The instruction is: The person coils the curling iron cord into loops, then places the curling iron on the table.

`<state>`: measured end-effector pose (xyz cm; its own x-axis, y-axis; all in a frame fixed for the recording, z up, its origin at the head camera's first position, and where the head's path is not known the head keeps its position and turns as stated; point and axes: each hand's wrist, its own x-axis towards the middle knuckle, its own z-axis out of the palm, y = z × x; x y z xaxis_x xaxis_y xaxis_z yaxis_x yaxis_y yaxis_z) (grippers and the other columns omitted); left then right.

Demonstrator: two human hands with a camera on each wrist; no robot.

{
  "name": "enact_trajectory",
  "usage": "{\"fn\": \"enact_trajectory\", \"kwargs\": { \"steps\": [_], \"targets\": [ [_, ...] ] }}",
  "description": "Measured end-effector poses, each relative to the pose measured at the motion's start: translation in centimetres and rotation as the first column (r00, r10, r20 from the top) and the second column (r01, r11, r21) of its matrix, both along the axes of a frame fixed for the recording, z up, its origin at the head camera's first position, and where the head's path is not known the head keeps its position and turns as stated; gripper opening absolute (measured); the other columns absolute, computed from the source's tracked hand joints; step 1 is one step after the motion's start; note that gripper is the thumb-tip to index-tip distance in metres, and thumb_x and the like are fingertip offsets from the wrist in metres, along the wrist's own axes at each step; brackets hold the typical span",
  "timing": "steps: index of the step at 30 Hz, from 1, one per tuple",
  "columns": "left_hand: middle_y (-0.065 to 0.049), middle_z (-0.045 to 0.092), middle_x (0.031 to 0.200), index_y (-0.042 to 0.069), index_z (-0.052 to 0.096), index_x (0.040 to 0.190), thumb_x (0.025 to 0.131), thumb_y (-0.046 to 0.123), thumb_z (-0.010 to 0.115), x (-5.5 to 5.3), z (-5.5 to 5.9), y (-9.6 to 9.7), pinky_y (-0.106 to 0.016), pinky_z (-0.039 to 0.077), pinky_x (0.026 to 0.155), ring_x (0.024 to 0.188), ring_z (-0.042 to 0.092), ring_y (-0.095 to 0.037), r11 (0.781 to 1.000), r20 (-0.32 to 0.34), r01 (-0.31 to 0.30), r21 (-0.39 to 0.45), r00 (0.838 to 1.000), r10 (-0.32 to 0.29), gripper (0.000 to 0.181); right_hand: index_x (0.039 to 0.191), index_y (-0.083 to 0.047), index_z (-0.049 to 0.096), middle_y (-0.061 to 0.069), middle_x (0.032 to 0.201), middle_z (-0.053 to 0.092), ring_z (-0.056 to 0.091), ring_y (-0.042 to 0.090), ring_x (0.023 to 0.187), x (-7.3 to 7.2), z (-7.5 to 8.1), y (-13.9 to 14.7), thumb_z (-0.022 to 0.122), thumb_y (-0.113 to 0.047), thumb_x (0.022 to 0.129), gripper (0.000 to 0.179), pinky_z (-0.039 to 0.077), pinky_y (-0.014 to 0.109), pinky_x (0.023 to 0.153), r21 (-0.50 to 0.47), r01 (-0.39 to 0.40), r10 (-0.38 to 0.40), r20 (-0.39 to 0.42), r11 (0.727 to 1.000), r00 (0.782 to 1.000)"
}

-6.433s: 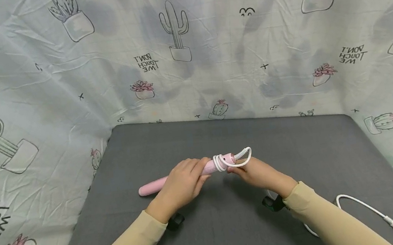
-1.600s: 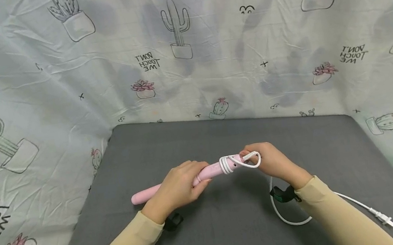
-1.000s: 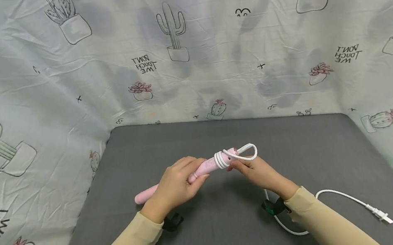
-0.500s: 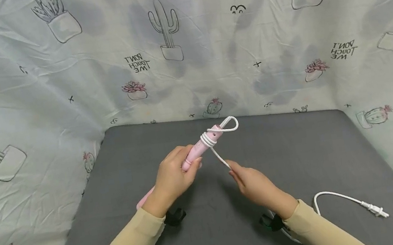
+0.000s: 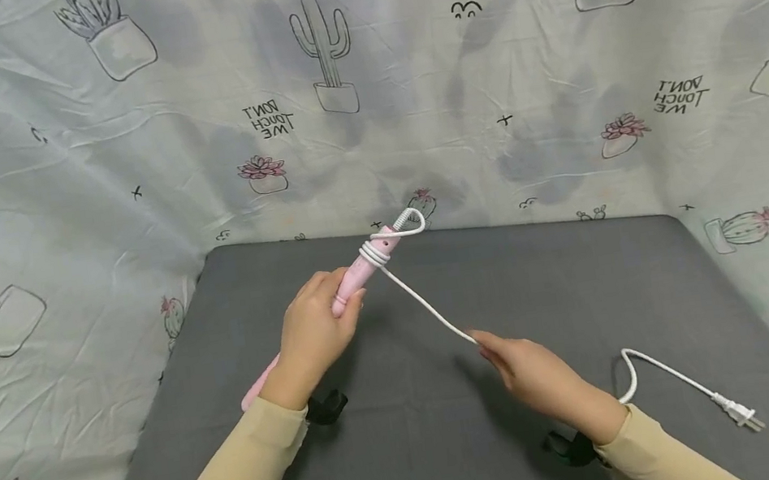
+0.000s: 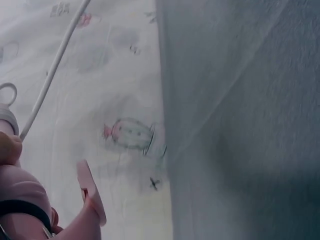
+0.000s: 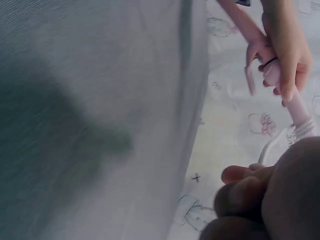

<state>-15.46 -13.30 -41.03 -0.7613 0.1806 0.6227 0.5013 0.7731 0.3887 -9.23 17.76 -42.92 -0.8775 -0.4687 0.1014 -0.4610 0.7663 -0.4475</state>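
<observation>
My left hand (image 5: 312,328) grips a pink curling iron (image 5: 358,276) around its middle, the handle end pointing up and away. Its barrel tip (image 5: 260,382) shows beyond my wrist; the rest of the barrel is hidden by hand and forearm. A white power cord (image 5: 426,305) is looped several times round the handle and runs taut to my right hand (image 5: 540,378), which pinches it between thumb and fingers. In the left wrist view the iron's clamp lever (image 6: 90,190) juts out. From the right wrist, the pink barrel (image 7: 245,22) and gripping left hand (image 7: 287,45) are visible.
A grey cloth-covered table (image 5: 416,465) lies beneath both hands. The cord's far end, with a white two-pin plug (image 5: 739,413), lies at the right beside my forearm. A cactus-print curtain (image 5: 424,103) surrounds the table's back and sides.
My right hand has moved down and right from the handle end, drawing the cord out straight. My left hand has tilted the curling iron's handle upward and shifted left.
</observation>
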Motion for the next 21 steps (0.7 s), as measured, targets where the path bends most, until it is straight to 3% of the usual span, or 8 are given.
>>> {"fn": "enact_trajectory", "kwargs": {
  "steps": [3, 6, 10, 14, 19, 21],
  "targets": [
    [-0.006, 0.064, 0.094, 0.003, 0.067, 0.112, 0.086, 0.024, 0.071, -0.2, 0.2, -0.6, -0.043, 0.05, 0.068, 0.079, 0.059, -0.023, 0.999, 0.022, -0.039, -0.004, 0.999, 0.04, 0.033, 0.112, -0.013, 0.062, -0.011, 0.064, 0.05, 0.041, 0.004, 0.053, 0.4, -0.2, 0.8, 0.062, -0.012, 0.095, 0.018, 0.039, 0.027, 0.049, 0.034, -0.003, 0.008, -0.135, 0.999, 0.991],
    [-0.006, 0.064, 0.095, 0.005, 0.067, 0.114, 0.087, 0.024, 0.07, -0.2, 0.2, -1.0, -0.044, 0.05, 0.067, 0.08, 0.06, -0.023, 0.998, 0.061, -0.053, -0.039, 0.997, 0.056, 0.033, 0.1, -0.016, 0.062, -0.014, 0.063, 0.049, 0.039, 0.003, 0.05, 0.7, -0.3, 1.5, 0.068, -0.013, 0.089, 0.013, 0.036, 0.026, 0.044, 0.063, -0.013, 0.032, -0.325, 0.998, 0.945],
    [-0.006, 0.064, 0.098, 0.006, 0.066, 0.117, 0.088, 0.026, 0.069, -0.2, -0.2, -1.0, -0.044, 0.05, 0.068, 0.082, 0.06, -0.025, 0.992, 0.119, -0.054, -0.112, 0.991, 0.067, 0.035, 0.091, -0.018, 0.063, -0.013, 0.064, 0.051, 0.042, 0.003, 0.05, 1.0, 0.3, 2.0, 0.063, -0.023, 0.093, 0.006, 0.036, 0.026, 0.041, 0.056, -0.077, 0.095, -0.517, 0.995, 0.851],
    [-0.007, 0.063, 0.097, 0.006, 0.066, 0.117, 0.087, 0.025, 0.071, 0.0, -0.8, -0.9, -0.045, 0.051, 0.066, 0.082, 0.061, -0.026, 0.984, 0.133, -0.046, -0.173, 0.989, 0.069, 0.036, 0.086, -0.014, 0.064, -0.009, 0.064, 0.053, 0.048, 0.007, 0.051, 1.2, 2.0, 1.9, 0.048, -0.03, 0.102, 0.028, 0.04, 0.027, 0.042, 0.04, -0.159, 0.147, -0.645, 0.987, 0.75],
    [-0.006, 0.063, 0.096, 0.008, 0.065, 0.117, 0.087, 0.024, 0.073, 0.4, -1.8, -0.5, -0.044, 0.051, 0.063, 0.08, 0.06, -0.026, 0.965, 0.114, -0.015, -0.261, 0.992, 0.046, 0.035, 0.083, -0.009, 0.066, -0.006, 0.062, 0.046, 0.037, 0.008, 0.049, 1.3, 4.9, 1.4, 0.048, -0.026, 0.102, 0.032, 0.033, 0.022, 0.041, 0.024, -0.236, 0.167, -0.774, 0.971, 0.61],
    [-0.005, 0.062, 0.097, 0.008, 0.065, 0.118, 0.087, 0.024, 0.073, 0.6, -2.0, -0.1, -0.043, 0.051, 0.063, 0.08, 0.059, -0.025, 0.958, 0.115, 0.0, -0.286, 0.993, 0.034, 0.036, 0.081, -0.008, 0.066, -0.006, 0.062, 0.042, 0.03, 0.007, 0.049, 1.4, 5.9, 1.1, 0.05, -0.025, 0.102, 0.031, 0.028, 0.019, 0.042, 0.012, -0.271, 0.172, -0.802, 0.962, 0.572]
  ]
}}
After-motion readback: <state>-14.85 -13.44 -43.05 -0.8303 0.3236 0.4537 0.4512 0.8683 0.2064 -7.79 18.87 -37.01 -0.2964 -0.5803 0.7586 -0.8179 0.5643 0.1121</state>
